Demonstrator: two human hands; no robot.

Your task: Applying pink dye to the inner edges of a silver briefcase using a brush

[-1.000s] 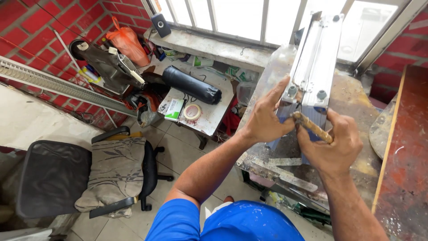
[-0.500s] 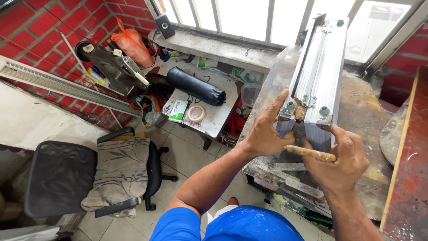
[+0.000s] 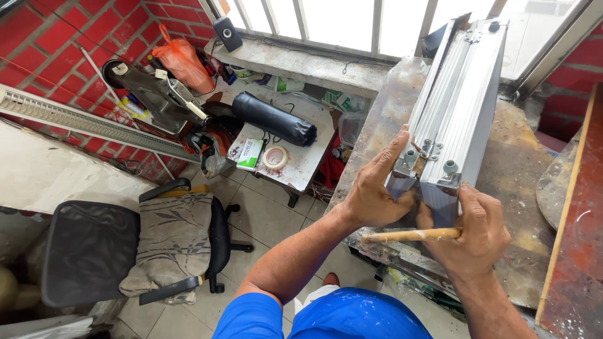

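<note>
On the stained workbench, the left hand presses flat, fingers spread, against the near end of a ribbed aluminium case. The right hand is fisted around a wooden tool handle lying crosswise just beneath it. Standing on edge, the case runs lengthwise away toward the barred window.

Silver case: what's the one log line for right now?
left hand: steadies silver case | right hand: grips wooden handle | case: on workbench

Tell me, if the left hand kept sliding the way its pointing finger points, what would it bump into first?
The left hand lies flat against the silver metal case, its finger aimed up along the case's side. It would probably just slide along that side first; the case's corner fitting sits right beside the fingertip, though depth is hard to judge.
</note>
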